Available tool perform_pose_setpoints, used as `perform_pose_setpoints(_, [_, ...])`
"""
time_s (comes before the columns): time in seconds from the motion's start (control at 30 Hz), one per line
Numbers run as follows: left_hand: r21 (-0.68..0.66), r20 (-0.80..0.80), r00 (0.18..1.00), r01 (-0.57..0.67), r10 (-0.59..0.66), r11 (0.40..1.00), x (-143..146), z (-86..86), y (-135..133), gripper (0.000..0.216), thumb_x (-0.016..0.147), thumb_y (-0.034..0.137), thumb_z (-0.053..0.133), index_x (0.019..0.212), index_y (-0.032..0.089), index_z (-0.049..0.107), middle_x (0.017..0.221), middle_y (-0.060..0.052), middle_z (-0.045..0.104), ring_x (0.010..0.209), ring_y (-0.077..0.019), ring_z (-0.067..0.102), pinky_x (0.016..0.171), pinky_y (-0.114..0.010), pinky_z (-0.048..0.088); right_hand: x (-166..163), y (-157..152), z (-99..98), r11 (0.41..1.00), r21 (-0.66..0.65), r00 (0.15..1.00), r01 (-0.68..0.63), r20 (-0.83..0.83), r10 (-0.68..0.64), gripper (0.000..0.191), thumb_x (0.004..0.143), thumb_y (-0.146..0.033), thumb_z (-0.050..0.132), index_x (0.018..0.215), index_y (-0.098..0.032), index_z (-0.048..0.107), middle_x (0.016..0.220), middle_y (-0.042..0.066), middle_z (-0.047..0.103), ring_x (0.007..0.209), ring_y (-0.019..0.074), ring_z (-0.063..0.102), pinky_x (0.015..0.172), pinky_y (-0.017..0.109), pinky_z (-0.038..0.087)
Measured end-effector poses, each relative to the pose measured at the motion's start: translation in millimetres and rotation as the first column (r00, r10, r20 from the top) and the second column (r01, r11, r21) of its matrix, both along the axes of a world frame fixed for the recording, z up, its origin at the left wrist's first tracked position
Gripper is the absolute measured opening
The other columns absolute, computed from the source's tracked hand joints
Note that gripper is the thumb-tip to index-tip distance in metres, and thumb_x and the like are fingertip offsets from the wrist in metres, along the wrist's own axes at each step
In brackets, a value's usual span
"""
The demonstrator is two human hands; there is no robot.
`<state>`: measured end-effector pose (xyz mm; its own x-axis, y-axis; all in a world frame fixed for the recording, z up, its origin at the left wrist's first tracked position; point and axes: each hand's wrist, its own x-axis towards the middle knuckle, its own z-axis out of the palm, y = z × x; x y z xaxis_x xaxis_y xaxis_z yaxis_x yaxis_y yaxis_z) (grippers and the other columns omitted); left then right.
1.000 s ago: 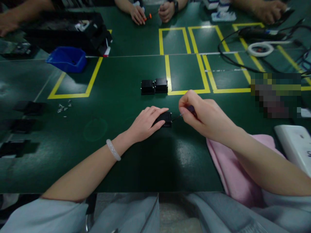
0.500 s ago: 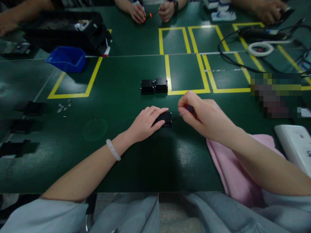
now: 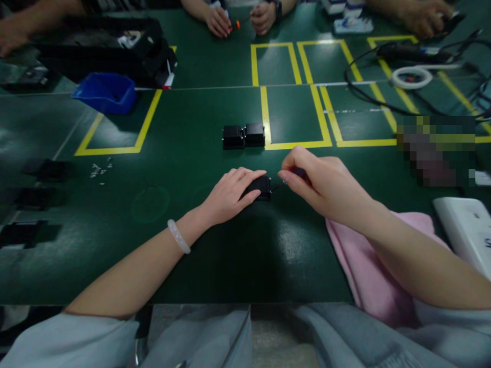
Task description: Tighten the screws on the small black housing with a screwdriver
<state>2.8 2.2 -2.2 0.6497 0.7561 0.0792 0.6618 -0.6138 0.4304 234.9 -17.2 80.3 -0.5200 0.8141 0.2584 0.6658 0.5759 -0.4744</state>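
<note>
A small black box-shaped part (image 3: 263, 188) lies on the green table, with silvery screws at its right end. My left hand (image 3: 232, 194) is closed around it, thumb in front and fingers behind, pressing it to the table. In my right hand (image 3: 314, 179) is a screwdriver (image 3: 300, 174), gripped by its dark handle. Its thin shaft points left at the right end of the black part; the fingers hide most of the handle. Beyond my hands stand two similar black parts (image 3: 244, 135), side by side with screws at their ends.
Loose screws (image 3: 100, 168) lie at left, near several black pieces (image 3: 28, 198). Farther back are a blue bin (image 3: 105, 93) and a black crate (image 3: 99, 48). A pink cloth (image 3: 383, 266), a white case (image 3: 466, 230) and cables (image 3: 353, 84) are at right. Co-workers' hands (image 3: 263, 19) work across the table.
The fingers of my right hand have shifted slightly on the screwdriver handle. My left hand and the black part stay in place.
</note>
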Motion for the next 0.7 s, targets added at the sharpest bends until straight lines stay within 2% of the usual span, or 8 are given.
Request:
perform_pose_setpoints(0.13, [-0.007, 0.001, 1.000, 0.000, 0.000, 1.000, -0.1, 0.7, 0.0, 0.049, 0.103, 0.046, 0.033, 0.145, 0.021, 0.040, 0.127, -0.009, 0.054, 0.108, -0.0250, 0.050, 0.096, -0.040, 0.040, -0.4, 0.0, 0.3, 0.999, -0.006, 0.999, 0.040, 0.027, -0.040, 0.015, 0.096, -0.034, 0.046, 0.087, -0.021, 0.048, 0.068, -0.004, 0.052, 0.054, 0.0085, 0.045, 0.055, 0.024, 0.028])
perform_pose_setpoints(0.27, [-0.020, -0.001, 1.000, -0.003, 0.003, 1.000, -0.1, 1.8, -0.4, 0.050, 0.103, 0.047, 0.031, 0.146, 0.021, 0.040, 0.127, -0.009, 0.055, 0.108, -0.0250, 0.050, 0.094, -0.039, 0.040, -1.1, -0.5, -0.6, 0.998, -0.008, 0.998, 0.062, 0.011, -0.062, 0.007, 0.094, -0.027, 0.044, 0.094, -0.021, 0.048, 0.074, -0.002, 0.057, 0.058, 0.0093, 0.051, 0.056, 0.024, 0.032])
perform_pose_setpoints(0.4, [-0.027, 0.000, 1.000, -0.006, 0.006, 1.000, 0.2, 2.8, -0.9, 0.050, 0.103, 0.047, 0.031, 0.145, 0.022, 0.041, 0.127, -0.009, 0.055, 0.109, -0.0253, 0.050, 0.095, -0.039, 0.040, -0.7, -0.8, -0.3, 0.998, -0.007, 0.998, 0.065, 0.014, -0.065, 0.007, 0.091, -0.022, 0.043, 0.097, -0.021, 0.047, 0.076, -0.001, 0.058, 0.060, 0.0100, 0.053, 0.057, 0.023, 0.034])
perform_pose_setpoints(0.5, [-0.033, 0.002, 1.000, -0.008, 0.008, 0.999, 0.4, 3.4, -1.1, 0.050, 0.103, 0.046, 0.032, 0.145, 0.022, 0.040, 0.127, -0.009, 0.055, 0.108, -0.0253, 0.050, 0.094, -0.039, 0.040, 0.1, -0.7, 0.7, 0.999, 0.004, 0.997, 0.054, 0.051, -0.054, 0.006, 0.093, -0.026, 0.044, 0.093, -0.021, 0.047, 0.071, -0.003, 0.054, 0.057, 0.0096, 0.049, 0.056, 0.024, 0.031])
perform_pose_setpoints(0.6, [-0.040, 0.003, 1.000, -0.009, 0.009, 0.999, 0.5, 3.1, -0.8, 0.050, 0.103, 0.046, 0.032, 0.145, 0.021, 0.041, 0.127, -0.009, 0.055, 0.107, -0.0246, 0.050, 0.093, -0.039, 0.041, 0.1, -0.9, 1.0, 0.999, 0.008, 0.996, 0.045, 0.073, -0.045, 0.016, 0.096, -0.035, 0.045, 0.090, -0.021, 0.048, 0.067, -0.004, 0.051, 0.054, 0.0094, 0.045, 0.054, 0.024, 0.028])
perform_pose_setpoints(0.7, [-0.032, -0.001, 1.000, -0.009, 0.009, 0.999, 0.4, 1.8, -0.2, 0.050, 0.103, 0.046, 0.033, 0.145, 0.021, 0.041, 0.127, -0.009, 0.055, 0.108, -0.0248, 0.050, 0.095, -0.039, 0.040, -0.8, -1.4, 0.0, 1.000, -0.010, 0.999, 0.030, 0.042, -0.029, 0.011, 0.096, -0.031, 0.044, 0.091, -0.021, 0.047, 0.070, -0.004, 0.053, 0.055, 0.0091, 0.046, 0.055, 0.024, 0.028])
